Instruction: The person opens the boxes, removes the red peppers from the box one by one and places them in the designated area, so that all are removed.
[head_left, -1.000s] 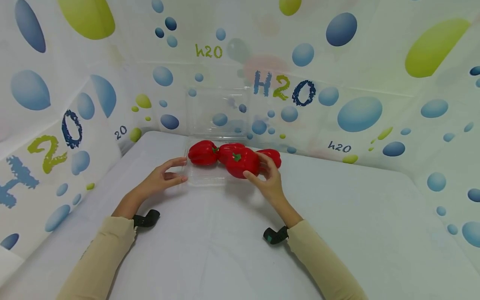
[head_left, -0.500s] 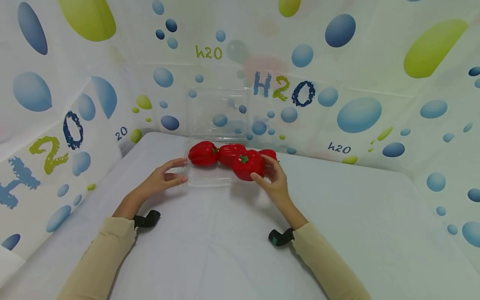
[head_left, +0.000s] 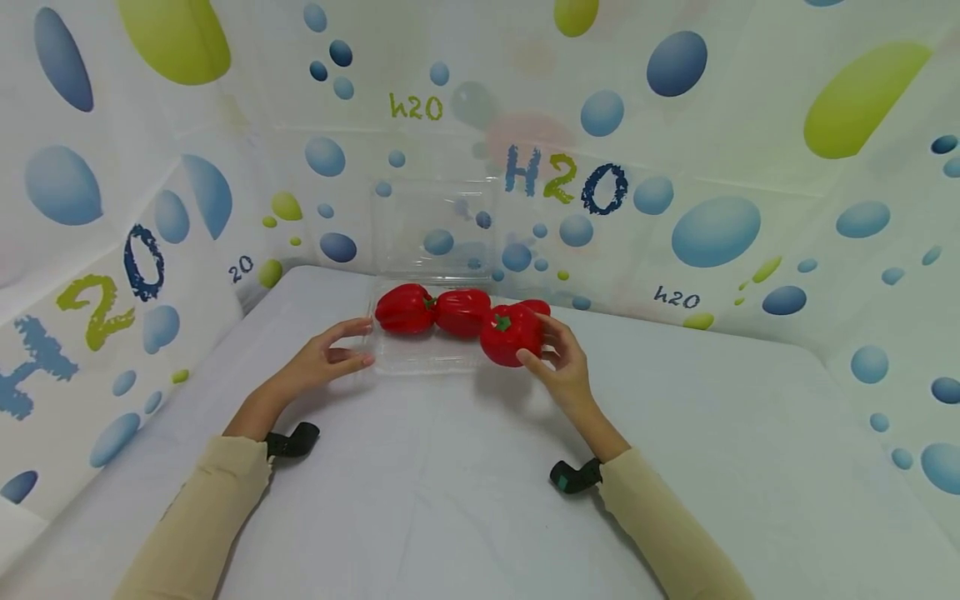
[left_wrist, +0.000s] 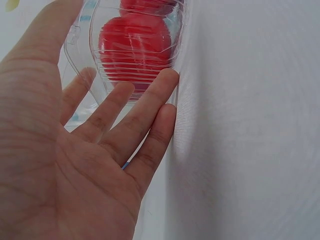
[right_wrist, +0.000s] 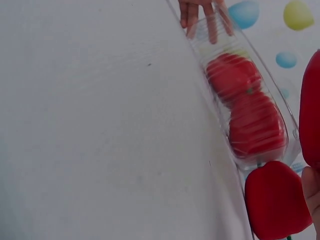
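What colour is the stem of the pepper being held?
The stem is green, seen best in the head view.

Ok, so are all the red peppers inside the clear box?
No, the right hand holds one pepper, and another pepper lies outside the clear box.

All in the head view: shiny red is shown on the front pepper [head_left: 513,342], with green on its stem [head_left: 503,322]. The same red is worn by the three other peppers [head_left: 405,310]. The box [head_left: 427,357] is left see-through. The desk [head_left: 450,500] is covered in plain white. The white backdrop [head_left: 750,125] is dotted with blue and lime ovals. At one o'clock, big letters [head_left: 566,179] are painted blue, lime and navy. At eight and five o'clock, the sleeves [head_left: 202,508] are coloured beige, and the wristbands [head_left: 294,440] black.
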